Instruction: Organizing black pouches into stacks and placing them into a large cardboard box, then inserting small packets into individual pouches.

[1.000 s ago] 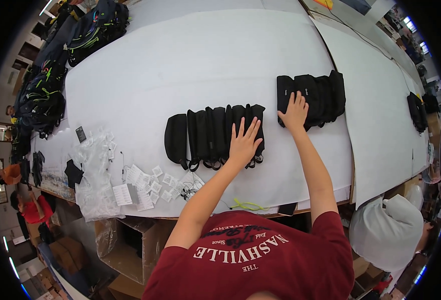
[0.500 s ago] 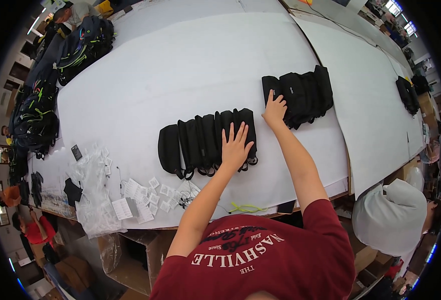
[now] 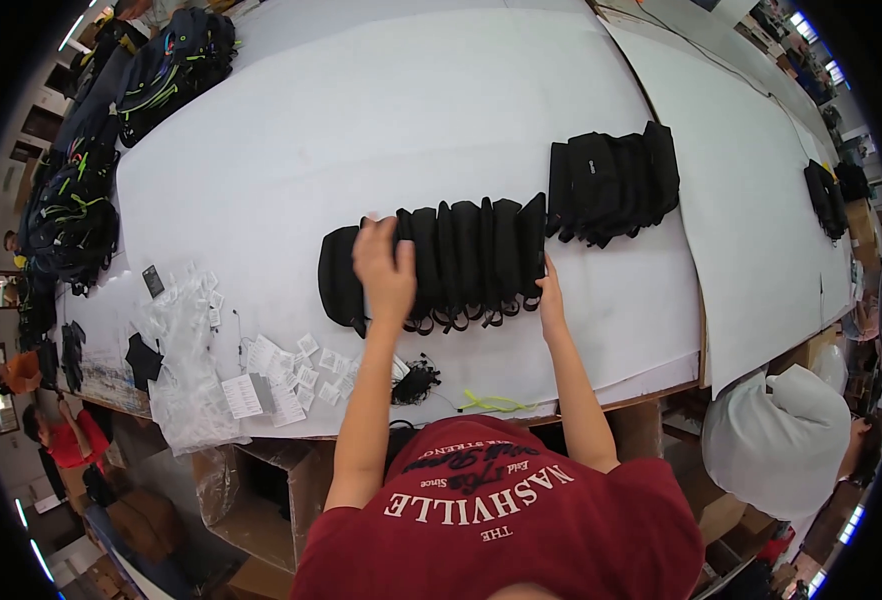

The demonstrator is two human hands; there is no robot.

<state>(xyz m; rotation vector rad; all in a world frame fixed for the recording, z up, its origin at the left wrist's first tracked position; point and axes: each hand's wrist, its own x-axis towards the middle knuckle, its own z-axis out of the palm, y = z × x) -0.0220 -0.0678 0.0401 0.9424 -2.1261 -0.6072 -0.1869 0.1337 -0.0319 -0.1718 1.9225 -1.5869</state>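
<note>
On table (image 3: 261, 170) | black pouch row (image 3: 469, 255) — left fingers (image 3: 369, 240) parted above, empty | right fingers (image 3: 549, 278) touching end, grip unclear

- T-shirt (image 3: 601, 535): dark red fabric.
- Sleeves (image 3: 651, 488): short, same dark red.
- White lettering (image 3: 476, 500): block capitals in a curved line; smaller white characters adjacent.
- Script print (image 3: 464, 468): dark, flowing strokes, positioned beside the white characters.
- Forearms (image 3: 361, 440): bare.
- Hands (image 3: 386, 278): bare.

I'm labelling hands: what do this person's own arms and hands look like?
The left hand and right hand are ungloved, with no watch or bracelet visible. The forearms are bare below the short sleeves of a dark red T-shirt with white and dark lettering.
</note>
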